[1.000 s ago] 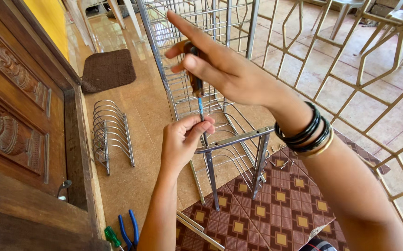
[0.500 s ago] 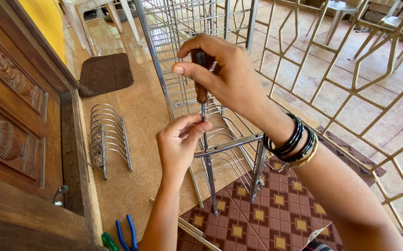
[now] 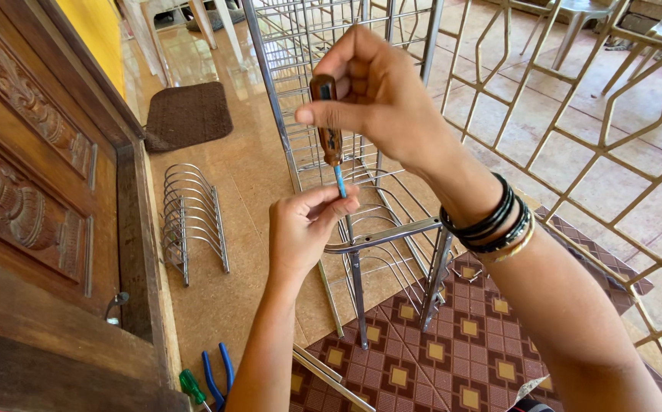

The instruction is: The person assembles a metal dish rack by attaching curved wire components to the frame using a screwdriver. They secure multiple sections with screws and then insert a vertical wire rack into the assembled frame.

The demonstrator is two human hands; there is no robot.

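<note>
A second earlier the right hand (image 3: 380,95) had its fingers spread, with only a loose hold on the brown-handled screwdriver (image 3: 328,126). Half a second later they had curled over the handle top. By now the grip had shifted again, thumb and fingers pinching the handle from the side. The left hand (image 3: 304,229) stayed pinched at the blue shaft, its fingertips slightly higher on it.

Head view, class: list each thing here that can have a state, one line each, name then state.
right hand: closed round the screwdriver handle
screwdriver: upright, tip down at the rack's corner
left hand: fingertips pinched at the screwdriver's blue shaft
wire rack: standing upright on the floor
plate holder: lying loose on the floor, apart from the rack
pliers: lying on the floor, unheld
</note>
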